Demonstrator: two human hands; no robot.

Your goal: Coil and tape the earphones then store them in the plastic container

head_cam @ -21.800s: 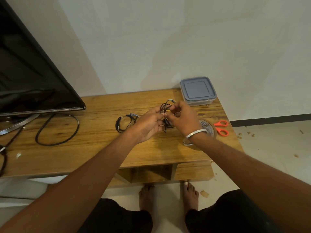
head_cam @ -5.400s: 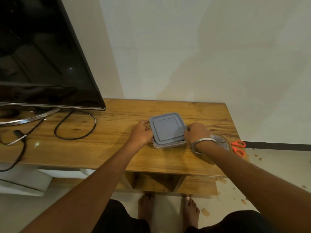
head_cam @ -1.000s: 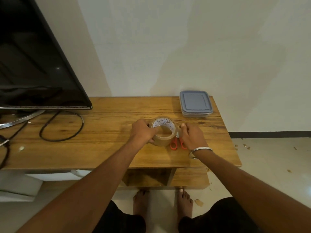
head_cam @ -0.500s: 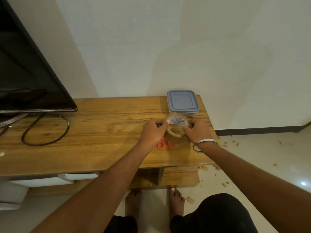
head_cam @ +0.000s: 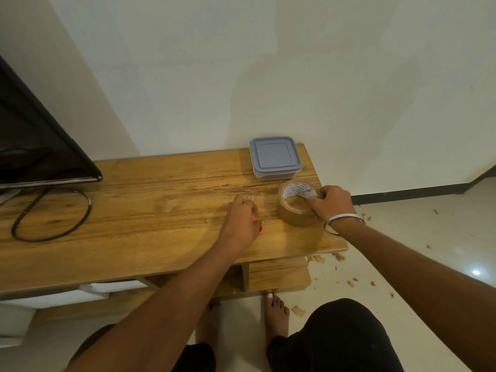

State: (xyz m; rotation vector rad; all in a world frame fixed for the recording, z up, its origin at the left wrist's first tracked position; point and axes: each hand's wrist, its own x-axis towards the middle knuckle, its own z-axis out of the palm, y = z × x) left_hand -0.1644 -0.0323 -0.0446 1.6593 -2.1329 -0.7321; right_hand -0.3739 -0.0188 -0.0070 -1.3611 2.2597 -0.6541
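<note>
Fingers of the right hand [head_cam: 331, 204] curl over the top edge of the brown tape roll [head_cam: 296, 204], thumb side reaching into the core, so the roll is gripped and stands on its flat side on the wooden table [head_cam: 139, 224] near the right-hand edge. Across from it, the left hand [head_cam: 243, 220] lies knuckles-up over the orange scissors [head_cam: 259, 228]; only slivers of orange handle and a thin glint of blade tip [head_cam: 64, 197] past the fingertips show, and its fingers look bent around the handles, though the grip itself is hidden beneath the hand.

Just beyond the tape roll, almost touching it, sits the plastic container [head_cam: 275, 158], its grey-blue lid on, at the table's back right corner against the wall. No earphones are visible anywhere on the table, so I judge they are already inside the container; its contents cannot be seen through the lid.

By that reading the coiling, taping and storing are done, and what remains is only setting down the tools. The container lies straight ahead of the right hand, which is much the nearer; the left is well apart from it, on the inner side.

Further left, a dark television [head_cam: 32, 146] stands with a black cable [head_cam: 53, 218] looped on the wood beside it.
</note>
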